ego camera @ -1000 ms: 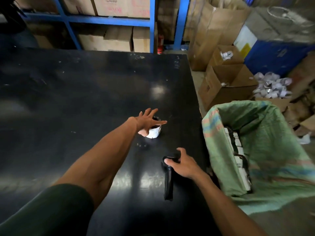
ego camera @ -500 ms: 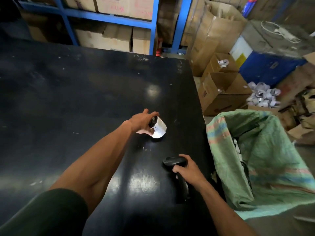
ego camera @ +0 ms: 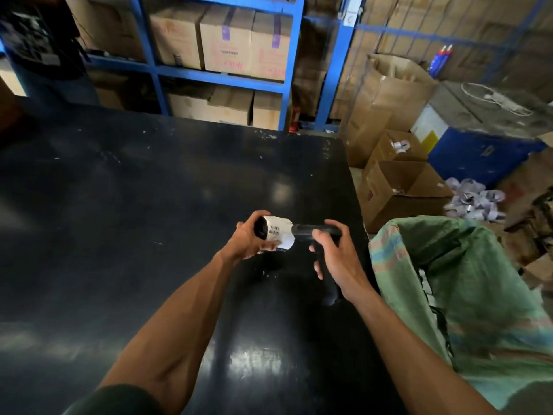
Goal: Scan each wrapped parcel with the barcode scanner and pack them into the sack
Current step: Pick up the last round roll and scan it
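Head view: both hands are raised over the black table (ego camera: pixel 119 235), near its right edge.
Left hand (ego camera: pixel 250 239): closed around the parcel (ego camera: pixel 273 233), fingers below, thumb on top.
Parcel: small, dark, with a white barcode label facing up; its long axis lies left to right, and the labelled end points to the scanner.
Right hand (ego camera: pixel 333 254): closed on the grip of the barcode scanner (ego camera: pixel 311 230).
Scanner: its head points left and almost touches the label.
Sack (ego camera: pixel 466 283): green, open, just right of the table, with parcels inside.

Sack (ego camera: pixel 466 295) right of table (ego camera: pixel 149 235)
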